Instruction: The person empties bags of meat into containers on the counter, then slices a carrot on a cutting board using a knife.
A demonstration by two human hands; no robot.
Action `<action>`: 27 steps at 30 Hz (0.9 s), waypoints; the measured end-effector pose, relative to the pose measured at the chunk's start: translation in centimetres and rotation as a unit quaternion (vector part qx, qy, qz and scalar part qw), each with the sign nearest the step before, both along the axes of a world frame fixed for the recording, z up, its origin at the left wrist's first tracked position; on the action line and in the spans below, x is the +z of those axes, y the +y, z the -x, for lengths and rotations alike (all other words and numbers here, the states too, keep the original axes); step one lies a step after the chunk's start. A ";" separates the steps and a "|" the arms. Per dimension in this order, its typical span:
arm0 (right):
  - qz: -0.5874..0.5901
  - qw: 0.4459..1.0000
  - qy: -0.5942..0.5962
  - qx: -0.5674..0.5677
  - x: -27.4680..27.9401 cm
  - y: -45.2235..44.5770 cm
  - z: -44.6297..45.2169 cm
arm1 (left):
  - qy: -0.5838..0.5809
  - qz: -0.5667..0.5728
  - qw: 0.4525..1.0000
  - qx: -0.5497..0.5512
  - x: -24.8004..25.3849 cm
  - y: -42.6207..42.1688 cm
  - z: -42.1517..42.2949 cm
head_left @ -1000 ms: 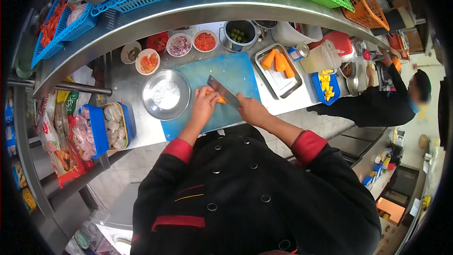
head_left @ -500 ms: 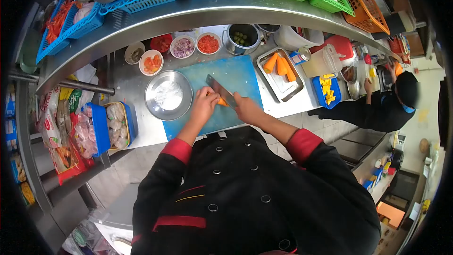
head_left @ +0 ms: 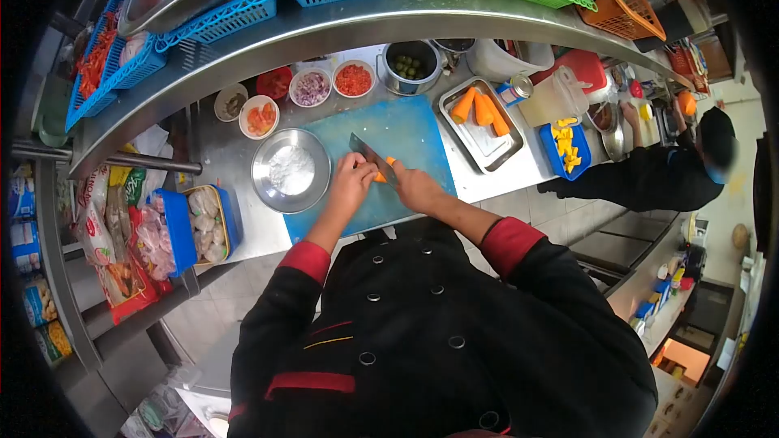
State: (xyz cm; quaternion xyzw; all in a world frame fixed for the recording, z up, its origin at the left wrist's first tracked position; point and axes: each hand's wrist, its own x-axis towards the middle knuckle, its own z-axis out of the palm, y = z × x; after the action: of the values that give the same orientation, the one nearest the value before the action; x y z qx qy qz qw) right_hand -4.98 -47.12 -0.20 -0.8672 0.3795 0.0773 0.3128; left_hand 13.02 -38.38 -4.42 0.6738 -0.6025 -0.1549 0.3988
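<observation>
Knife [head_left: 366,149] held in right hand [head_left: 419,190], fingers closed fully round the handle. Blade set against carrot [head_left: 380,178] on board [head_left: 402,126]. Left hand [head_left: 353,182] curled, fingertips bunched on the carrot beside the blade. Bowl [head_left: 263,184] stands left of the hands; tray [head_left: 492,143] with further carrots [head_left: 483,109], right.

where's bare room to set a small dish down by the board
Free: the blue board beyond the knife; counter between metal bowl and blue tub; counter in front of the tray. Crowded: behind the board, small bowls and pot.
</observation>
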 end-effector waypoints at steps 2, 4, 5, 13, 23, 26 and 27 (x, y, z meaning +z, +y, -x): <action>-0.002 1.000 0.009 0.008 0.3 0.7 1.3 | 0.003 -0.004 1.000 0.000 0.1 0.2 0.2; -0.001 1.000 -0.009 0.008 1.4 1.4 2.3 | 0.006 -0.009 1.000 0.004 0.1 0.3 0.1; -0.004 1.000 -0.008 0.010 1.5 1.6 2.2 | 0.006 0.001 1.000 0.005 0.1 0.3 0.1; 0.005 0.999 -0.037 -0.005 0.4 -0.2 -1.9 | -0.008 0.019 1.000 -0.006 0.8 0.2 -0.1; -0.050 0.997 0.050 0.011 5.7 0.6 3.2 | 0.016 0.012 1.000 0.002 0.8 0.5 -0.1; -0.044 0.998 0.034 -0.013 1.8 1.4 1.4 | 0.012 -0.006 1.000 0.002 0.9 0.8 0.0; -0.047 0.998 0.012 -0.037 0.2 1.5 -0.2 | 0.008 -0.015 1.000 0.003 1.0 0.5 0.1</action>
State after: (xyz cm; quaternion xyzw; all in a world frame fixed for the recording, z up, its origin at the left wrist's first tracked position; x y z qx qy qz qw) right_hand -4.78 -45.57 -0.04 -0.8360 0.4111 0.0936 0.3511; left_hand 12.93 -37.85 -3.42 0.6801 -0.5950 -0.1680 0.3939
